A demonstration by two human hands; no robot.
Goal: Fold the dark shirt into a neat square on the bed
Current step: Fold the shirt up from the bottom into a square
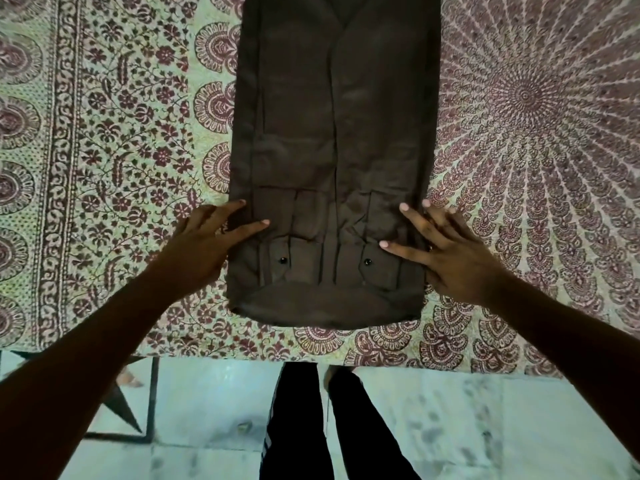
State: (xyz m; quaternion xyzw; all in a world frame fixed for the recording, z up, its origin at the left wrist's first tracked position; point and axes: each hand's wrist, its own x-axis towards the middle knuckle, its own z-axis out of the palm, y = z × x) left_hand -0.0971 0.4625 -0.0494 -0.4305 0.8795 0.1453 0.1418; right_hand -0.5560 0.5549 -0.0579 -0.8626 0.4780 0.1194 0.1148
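Observation:
The dark shirt (pixel 332 140) lies flat on the bed as a long narrow strip, sides folded in, running from the near edge to the top of the view. Two buttoned cuffs show near its near end. My left hand (pixel 204 244) rests at the strip's left edge with straight, spread fingers touching the cloth. My right hand (pixel 446 251) lies at the right edge, its fingers also straight and spread, fingertips on the fabric. Neither hand grips the cloth.
The bed is covered by a patterned bedspread (pixel 114 140) in maroon and pale green. Its near edge (pixel 381 362) runs across the lower view. Below are a pale tiled floor (pixel 467 427) and my dark-trousered legs (pixel 329 427).

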